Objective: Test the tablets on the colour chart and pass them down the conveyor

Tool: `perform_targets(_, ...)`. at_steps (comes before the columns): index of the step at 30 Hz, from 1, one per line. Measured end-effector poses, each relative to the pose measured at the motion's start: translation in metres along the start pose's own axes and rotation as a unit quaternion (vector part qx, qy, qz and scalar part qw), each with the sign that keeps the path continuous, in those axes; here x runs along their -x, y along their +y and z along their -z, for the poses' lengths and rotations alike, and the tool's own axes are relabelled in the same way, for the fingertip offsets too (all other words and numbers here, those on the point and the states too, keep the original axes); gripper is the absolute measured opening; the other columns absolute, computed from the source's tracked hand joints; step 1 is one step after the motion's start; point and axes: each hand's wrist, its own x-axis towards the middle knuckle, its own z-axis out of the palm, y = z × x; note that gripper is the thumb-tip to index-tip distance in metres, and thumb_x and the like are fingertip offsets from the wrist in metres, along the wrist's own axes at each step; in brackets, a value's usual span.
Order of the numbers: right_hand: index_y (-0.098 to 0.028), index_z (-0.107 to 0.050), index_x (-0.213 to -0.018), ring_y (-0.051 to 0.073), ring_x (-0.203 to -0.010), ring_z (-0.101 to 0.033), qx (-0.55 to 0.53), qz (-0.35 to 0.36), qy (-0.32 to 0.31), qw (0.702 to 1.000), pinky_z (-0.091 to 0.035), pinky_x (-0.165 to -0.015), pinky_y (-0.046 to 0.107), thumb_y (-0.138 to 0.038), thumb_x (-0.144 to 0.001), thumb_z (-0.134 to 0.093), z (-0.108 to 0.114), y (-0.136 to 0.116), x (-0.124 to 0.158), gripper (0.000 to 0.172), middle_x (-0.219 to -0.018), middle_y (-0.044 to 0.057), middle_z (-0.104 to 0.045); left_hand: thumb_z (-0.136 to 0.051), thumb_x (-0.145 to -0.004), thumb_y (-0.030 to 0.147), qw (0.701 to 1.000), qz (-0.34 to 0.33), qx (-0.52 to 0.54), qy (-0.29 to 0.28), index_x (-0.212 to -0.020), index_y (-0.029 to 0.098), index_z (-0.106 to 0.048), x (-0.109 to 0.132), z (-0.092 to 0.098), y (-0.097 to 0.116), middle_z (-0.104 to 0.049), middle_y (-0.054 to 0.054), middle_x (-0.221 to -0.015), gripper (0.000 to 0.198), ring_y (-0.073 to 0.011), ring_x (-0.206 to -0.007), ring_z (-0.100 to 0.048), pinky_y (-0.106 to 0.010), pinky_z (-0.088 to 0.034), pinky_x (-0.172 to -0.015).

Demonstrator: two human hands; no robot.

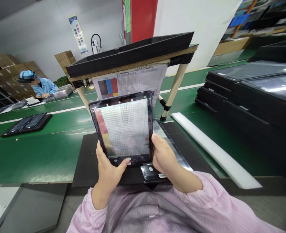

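Note:
A black-framed tablet [124, 127] is held upright in front of me, its screen showing a camera view of a printed sheet. My left hand [110, 168] grips its lower left edge, with the thumb on the lower part of the screen. Wrapped round the right edge is my right hand [163, 153]. The printed sheet [130, 81] with coloured blocks hangs behind the tablet, under a raised shelf [133, 63]. Below, another tablet-like device [152, 173] lies on a black mat [84, 168], partly hidden by my right hand and the held tablet.
Stacked black trays with screens [242, 94] stand on the right. A white foam strip [215, 150] lies beside the mat. On the green bench [36, 158] at left sits a black tray with two devices [27, 124]. A person in blue [42, 85] works further back.

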Motion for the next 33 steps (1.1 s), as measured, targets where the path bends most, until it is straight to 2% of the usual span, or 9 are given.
perform_targets(3,-0.024,-0.072,-0.105,0.032,-0.132,-0.054,0.017,-0.008,-0.014,1.000,-0.045,-0.111,0.051,-0.070,-0.079,-0.067,0.003,0.000,0.002,0.053,-0.116,0.009,-0.073,-0.068,-0.085,0.055,0.979,0.075,0.189,-0.010,-0.147,0.019,-0.037,-0.004,0.007,-0.004,-0.045,-0.021,-0.149,0.078,-0.0329,-0.142,-0.043,-0.053,-0.029,-0.119)
perform_targets(7,-0.024,-0.067,-0.128,0.029,-0.139,-0.048,0.089,0.011,-0.074,0.993,-0.038,-0.118,0.048,-0.070,-0.090,-0.053,0.005,-0.010,0.008,0.061,-0.133,0.008,-0.065,-0.065,-0.087,0.056,0.854,0.269,0.444,-0.025,-0.138,0.036,-0.052,-0.012,0.026,0.002,-0.068,-0.006,-0.128,0.056,-0.0228,-0.113,-0.068,-0.045,-0.047,-0.107)
perform_targets(11,-0.028,-0.031,-0.158,0.023,-0.147,-0.037,0.251,0.134,-0.164,0.944,-0.027,-0.124,0.042,-0.060,-0.102,-0.037,-0.001,-0.034,0.015,0.065,-0.157,0.005,-0.042,-0.068,-0.086,0.046,0.797,0.327,0.507,0.003,-0.141,0.039,-0.054,-0.009,0.038,0.012,-0.070,-0.003,-0.129,0.058,-0.0220,-0.111,-0.069,-0.037,-0.054,-0.099)
perform_targets(13,-0.028,-0.009,-0.162,0.022,-0.148,-0.033,0.300,0.192,-0.198,0.913,-0.025,-0.125,0.041,-0.056,-0.104,-0.032,-0.006,-0.047,0.016,0.068,-0.163,0.004,-0.029,-0.065,-0.088,0.044,0.784,0.332,0.524,0.017,-0.142,0.037,-0.054,-0.003,0.039,0.014,-0.069,-0.003,-0.133,0.055,-0.0226,-0.113,-0.069,-0.034,-0.056,-0.096)
perform_targets(15,-0.025,-0.003,-0.162,0.023,-0.150,-0.028,0.347,0.236,-0.218,0.881,-0.026,-0.125,0.041,-0.054,-0.105,-0.028,-0.010,-0.059,0.013,0.068,-0.165,0.004,-0.024,-0.062,-0.090,0.042,0.771,0.338,0.539,0.017,-0.143,0.037,-0.054,0.002,0.038,0.014,-0.068,-0.003,-0.134,0.053,-0.0227,-0.113,-0.069,-0.032,-0.058,-0.093)
perform_targets(22,-0.016,-0.006,-0.162,0.030,-0.148,-0.034,0.444,0.268,-0.195,0.833,-0.035,-0.119,0.050,-0.056,-0.104,-0.025,-0.012,-0.063,0.008,0.073,-0.153,0.013,-0.046,-0.070,-0.085,0.042,0.763,0.354,0.540,0.009,-0.141,0.039,-0.056,0.013,0.036,0.011,-0.069,-0.004,-0.132,0.058,-0.0254,-0.110,-0.071,-0.037,-0.058,-0.093)
perform_targets(29,-0.023,-0.001,-0.162,0.027,-0.147,-0.035,0.396,0.207,-0.227,0.866,-0.032,-0.120,0.049,-0.063,-0.101,-0.030,0.011,-0.056,-0.002,0.078,-0.165,0.010,-0.021,-0.071,-0.085,0.039,0.788,0.397,0.467,0.061,-0.137,0.036,-0.061,0.019,0.053,0.019,-0.072,-0.004,-0.127,0.053,-0.0243,-0.116,-0.068,-0.037,-0.053,-0.102)
perform_targets(31,-0.029,0.002,-0.162,0.029,-0.144,-0.041,0.386,0.185,-0.157,0.890,-0.033,-0.118,0.054,-0.066,-0.099,-0.034,0.030,-0.064,-0.001,0.081,-0.165,0.008,-0.024,-0.071,-0.085,0.038,0.800,0.422,0.423,0.052,-0.134,0.033,-0.063,0.011,0.064,0.019,-0.072,-0.005,-0.127,0.051,-0.0251,-0.117,-0.067,-0.038,-0.050,-0.106)
perform_targets(33,-0.030,-0.012,-0.162,0.032,-0.141,-0.044,0.407,0.130,-0.051,0.902,-0.028,-0.119,0.059,-0.072,-0.094,-0.040,0.056,-0.073,0.000,0.084,-0.159,0.007,-0.037,-0.072,-0.083,0.039,0.811,0.440,0.384,0.036,-0.133,0.030,-0.065,-0.001,0.074,0.014,-0.071,-0.006,-0.128,0.051,-0.0261,-0.117,-0.067,-0.039,-0.049,-0.107)
